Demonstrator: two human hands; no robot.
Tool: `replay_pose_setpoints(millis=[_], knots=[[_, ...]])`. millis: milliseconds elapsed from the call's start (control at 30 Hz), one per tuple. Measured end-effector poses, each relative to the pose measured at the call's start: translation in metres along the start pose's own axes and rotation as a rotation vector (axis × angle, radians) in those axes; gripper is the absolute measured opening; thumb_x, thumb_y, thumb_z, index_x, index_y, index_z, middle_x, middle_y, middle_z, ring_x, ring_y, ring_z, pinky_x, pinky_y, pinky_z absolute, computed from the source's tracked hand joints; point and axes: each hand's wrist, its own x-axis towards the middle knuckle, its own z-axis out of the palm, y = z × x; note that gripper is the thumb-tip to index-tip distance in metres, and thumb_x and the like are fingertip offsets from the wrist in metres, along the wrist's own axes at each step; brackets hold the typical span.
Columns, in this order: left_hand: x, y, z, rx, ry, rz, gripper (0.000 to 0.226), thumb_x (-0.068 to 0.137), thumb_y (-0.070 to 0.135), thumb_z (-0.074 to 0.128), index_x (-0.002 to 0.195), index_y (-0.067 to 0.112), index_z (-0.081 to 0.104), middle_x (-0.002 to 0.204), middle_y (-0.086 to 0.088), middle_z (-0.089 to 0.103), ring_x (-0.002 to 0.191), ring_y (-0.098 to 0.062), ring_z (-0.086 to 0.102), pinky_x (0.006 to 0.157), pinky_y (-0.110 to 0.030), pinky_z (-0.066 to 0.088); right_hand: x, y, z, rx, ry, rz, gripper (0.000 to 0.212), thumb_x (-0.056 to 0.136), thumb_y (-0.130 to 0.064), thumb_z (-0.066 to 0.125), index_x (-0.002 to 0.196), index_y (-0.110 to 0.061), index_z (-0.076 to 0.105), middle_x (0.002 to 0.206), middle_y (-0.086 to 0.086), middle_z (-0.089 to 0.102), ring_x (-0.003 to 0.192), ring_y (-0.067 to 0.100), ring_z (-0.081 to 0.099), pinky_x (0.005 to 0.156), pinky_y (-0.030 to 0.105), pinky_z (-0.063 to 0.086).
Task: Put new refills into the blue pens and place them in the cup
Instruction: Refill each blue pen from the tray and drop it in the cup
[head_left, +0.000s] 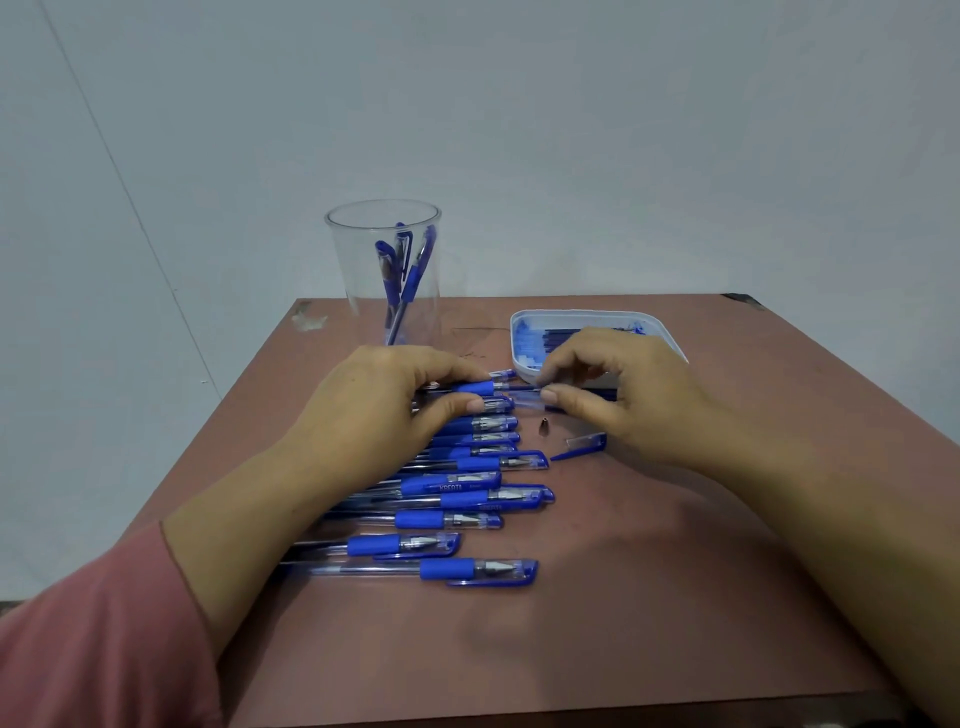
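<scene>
Past a pink sleeve (93, 639), the table (675, 597) holds a row of pens (447, 500) apparently awaiting refills. Only three stand in the cup (363, 291) at eleven o'clock, with the refill tray (587, 314) at one. The left hand (374, 410) grips an uncapped pen (475, 387) and the right hand (639, 395) pinches a refill (522, 388) at its open end. A loose cap (584, 446) and nib (545, 427) lie beside.

Pale print on grip of one blue pen (445, 486) mid-row: reads roughly "KRERTA", blurred. Print on neighbouring pen (488, 505) too small. Nothing else legible.
</scene>
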Motion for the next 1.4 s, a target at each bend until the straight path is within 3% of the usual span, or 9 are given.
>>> replay_pose_setpoints(millis=[233, 367, 500, 600, 733, 867, 1100, 1233, 1400], knots=[[-0.001, 0.003, -0.001, -0.028, 0.002, -0.002, 0.027, 0.084, 0.047, 0.064, 0.11, 0.041, 0.069, 0.097, 0.023, 0.069, 0.089, 0.003, 0.062, 0.081, -0.032, 0.054, 0.001, 0.0, -0.003, -0.031, -0.052, 0.015, 0.039, 0.092, -0.024, 0.062, 0.107, -0.059, 0.054, 0.095, -0.02, 0.059, 0.093, 0.0, 0.057, 0.079, 0.009, 0.042], [0.0, 0.003, -0.002, -0.032, 0.011, -0.007, 0.028, 0.083, 0.047, 0.064, 0.11, 0.041, 0.069, 0.097, 0.024, 0.069, 0.089, 0.003, 0.061, 0.081, -0.03, 0.054, 0.003, 0.005, -0.007, -0.168, -0.164, 0.078, 0.03, 0.087, -0.035, 0.066, 0.097, -0.061, 0.055, 0.09, -0.016, 0.06, 0.091, 0.002, 0.052, 0.079, 0.018, 0.042], [0.0, 0.003, -0.002, -0.026, 0.016, -0.003, 0.029, 0.082, 0.049, 0.062, 0.109, 0.041, 0.069, 0.097, 0.024, 0.069, 0.088, 0.004, 0.061, 0.08, -0.029, 0.054, 0.008, -0.002, -0.005, -0.242, -0.251, 0.106, 0.02, 0.081, -0.047, 0.068, 0.101, -0.041, 0.07, 0.082, -0.016, 0.059, 0.087, 0.004, 0.049, 0.078, 0.024, 0.04], [0.0, 0.003, -0.002, -0.026, 0.024, 0.004, 0.028, 0.083, 0.047, 0.064, 0.109, 0.04, 0.07, 0.097, 0.023, 0.07, 0.088, 0.004, 0.062, 0.08, -0.03, 0.055, 0.013, -0.007, -0.002, -0.323, -0.247, 0.118, 0.021, 0.078, -0.054, 0.068, 0.093, -0.04, 0.071, 0.078, -0.016, 0.058, 0.082, 0.0, 0.049, 0.079, 0.027, 0.036], [0.0, 0.003, -0.003, -0.022, 0.019, 0.005, 0.03, 0.083, 0.048, 0.063, 0.111, 0.04, 0.069, 0.099, 0.022, 0.07, 0.089, 0.004, 0.062, 0.081, -0.03, 0.055, 0.016, -0.008, 0.0, -0.387, -0.276, 0.14, 0.018, 0.08, -0.052, 0.067, 0.087, -0.036, 0.071, 0.071, -0.018, 0.058, 0.074, 0.0, 0.052, 0.074, 0.023, 0.031], [0.0, 0.003, -0.003, -0.043, 0.02, -0.001, 0.033, 0.081, 0.052, 0.06, 0.11, 0.04, 0.069, 0.098, 0.023, 0.069, 0.089, 0.003, 0.061, 0.081, -0.03, 0.055, 0.013, -0.005, -0.004, -0.181, -0.255, 0.23, 0.01, 0.083, -0.04, 0.071, 0.08, -0.03, 0.071, 0.066, -0.016, 0.066, 0.066, -0.001, 0.06, 0.063, 0.017, 0.043], [0.0, 0.002, -0.002, -0.05, 0.042, 0.0, 0.026, 0.083, 0.045, 0.064, 0.108, 0.04, 0.07, 0.091, 0.027, 0.066, 0.087, 0.006, 0.06, 0.079, -0.021, 0.051, 0.01, -0.009, -0.009, 0.266, 0.085, 0.162, 0.015, 0.081, -0.014, 0.074, 0.082, -0.029, 0.07, 0.08, -0.015, 0.072, 0.075, -0.001, 0.065, 0.074, 0.015, 0.051], [0.0, 0.003, -0.002, -0.065, 0.043, 0.001, 0.026, 0.083, 0.045, 0.064, 0.108, 0.04, 0.07, 0.092, 0.024, 0.069, 0.087, 0.007, 0.06, 0.077, -0.015, 0.049, 0.009, -0.012, 0.0, 0.301, 0.102, 0.143, 0.017, 0.081, -0.012, 0.074, 0.083, -0.029, 0.07, 0.085, -0.01, 0.073, 0.078, 0.006, 0.067, 0.076, 0.02, 0.053], [-0.001, 0.004, -0.002, -0.062, 0.047, 0.016, 0.029, 0.082, 0.049, 0.061, 0.108, 0.039, 0.07, 0.092, 0.024, 0.069, 0.087, 0.007, 0.06, 0.076, -0.014, 0.05, 0.008, -0.017, 0.006, 0.38, 0.092, 0.152, 0.013, 0.08, -0.013, 0.074, 0.084, -0.025, 0.071, 0.079, -0.015, 0.072, 0.074, -0.003, 0.065, 0.07, 0.011, 0.048]])
